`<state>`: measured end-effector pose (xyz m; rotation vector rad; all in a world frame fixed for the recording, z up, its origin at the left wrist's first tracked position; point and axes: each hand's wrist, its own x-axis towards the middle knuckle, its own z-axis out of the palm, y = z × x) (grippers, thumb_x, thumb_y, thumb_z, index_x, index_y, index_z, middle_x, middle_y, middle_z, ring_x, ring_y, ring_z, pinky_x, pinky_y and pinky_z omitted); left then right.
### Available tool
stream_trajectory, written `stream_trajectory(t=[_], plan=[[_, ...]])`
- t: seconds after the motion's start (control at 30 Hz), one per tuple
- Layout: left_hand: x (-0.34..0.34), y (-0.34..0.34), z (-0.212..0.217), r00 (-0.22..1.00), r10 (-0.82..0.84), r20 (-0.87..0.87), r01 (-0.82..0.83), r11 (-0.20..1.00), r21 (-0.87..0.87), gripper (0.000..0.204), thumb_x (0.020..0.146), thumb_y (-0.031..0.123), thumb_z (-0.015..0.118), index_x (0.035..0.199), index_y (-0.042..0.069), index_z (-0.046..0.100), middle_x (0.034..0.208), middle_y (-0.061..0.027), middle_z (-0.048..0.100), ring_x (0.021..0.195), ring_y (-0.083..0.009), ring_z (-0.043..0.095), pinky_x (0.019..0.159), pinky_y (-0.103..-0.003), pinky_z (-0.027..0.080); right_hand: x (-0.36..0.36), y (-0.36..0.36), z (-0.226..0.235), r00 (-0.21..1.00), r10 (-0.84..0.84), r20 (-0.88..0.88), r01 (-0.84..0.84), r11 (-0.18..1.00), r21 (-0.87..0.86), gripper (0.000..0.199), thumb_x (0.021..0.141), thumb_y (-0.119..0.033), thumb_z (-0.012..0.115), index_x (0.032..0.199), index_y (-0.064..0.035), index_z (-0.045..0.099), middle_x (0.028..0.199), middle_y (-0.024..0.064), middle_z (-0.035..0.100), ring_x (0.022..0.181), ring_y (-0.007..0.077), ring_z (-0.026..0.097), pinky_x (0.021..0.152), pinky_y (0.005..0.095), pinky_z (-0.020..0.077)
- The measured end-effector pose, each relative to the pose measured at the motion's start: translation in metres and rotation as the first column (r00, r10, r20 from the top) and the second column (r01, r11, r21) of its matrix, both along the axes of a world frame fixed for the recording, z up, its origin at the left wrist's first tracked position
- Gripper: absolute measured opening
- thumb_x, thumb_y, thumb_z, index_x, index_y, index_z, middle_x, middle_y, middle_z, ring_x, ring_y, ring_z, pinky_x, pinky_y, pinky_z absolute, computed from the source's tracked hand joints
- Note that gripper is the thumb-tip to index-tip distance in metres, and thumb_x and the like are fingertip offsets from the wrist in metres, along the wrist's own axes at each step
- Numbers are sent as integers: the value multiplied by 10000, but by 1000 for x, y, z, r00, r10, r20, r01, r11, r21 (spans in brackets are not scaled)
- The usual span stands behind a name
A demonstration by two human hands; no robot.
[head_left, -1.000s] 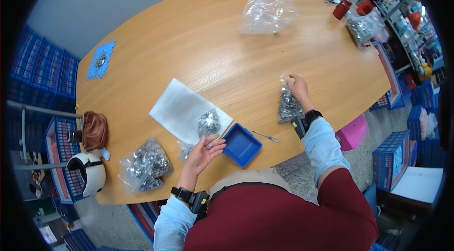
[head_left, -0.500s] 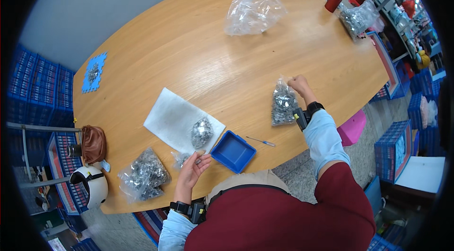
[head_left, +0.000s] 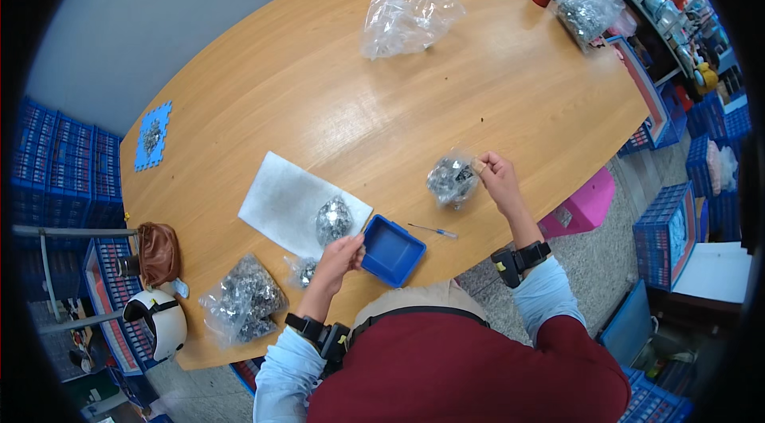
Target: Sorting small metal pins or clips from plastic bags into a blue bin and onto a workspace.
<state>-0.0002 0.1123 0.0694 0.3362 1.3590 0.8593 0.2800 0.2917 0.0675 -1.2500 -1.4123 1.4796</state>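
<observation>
the right hand (head_left: 496, 177) is pinching the edge of a clear bag of metal bits (head_left: 451, 181), bag's just left of that hand, beyond and right of the blue tray (head_left: 394, 251). left hand (head_left: 341, 257) is curled by the tray's left side, can't tell if it's holding anything.

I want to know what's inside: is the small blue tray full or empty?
Empty: the blue tray shows its bare bottom and inner walls, with nothing visible inside.
</observation>
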Motion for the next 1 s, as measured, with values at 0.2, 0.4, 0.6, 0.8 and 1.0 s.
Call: stream_trajectory(t=[0.2,0.4,0.6,0.8,1.0], plan=[[36,37,30,889,-138,-437,266,932,247,367,775,364,576,594,49,524,512,2,486,457,-94,449,439,-237,359,-38,-36,14,994,93,-56,-91,995,46,40,793,-43,521,759,-23,528,624,-57,491,535,-15,399,455,149,306],[51,49,61,357,-101,-929,587,798,138,434,667,438,609,565,26,523,488,-108,499,448,-242,499,443,-328,384,-79,-63,34,975,169,-142,-162,985,64,40,767,-4,501,742,-7,532,591,-52,481,508,-14,398,436,154,316],[28,51,53,270,60,-961,496,847,192,234,666,267,581,600,43,564,555,-122,552,528,-280,557,488,-367,426,-103,-63,44,965,260,-41,-250,953,172,24,755,-10,518,737,-4,531,572,-44,478,509,2,393,435,178,325],[6,49,57,255,79,-964,500,842,201,135,713,165,535,699,40,583,711,-144,586,646,-305,568,572,-394,439,-111,-68,46,947,299,120,-321,900,295,38,759,-34,533,737,-4,533,530,8,473,488,32,404,431,209,333],[-4,46,20,211,105,-972,501,842,200,166,751,214,542,739,62,609,612,-126,556,547,-267,542,512,-353,417,-117,-59,-2,962,230,149,-263,926,271,60,758,-58,540,730,-6,532,515,12,466,480,44,409,429,219,333]])
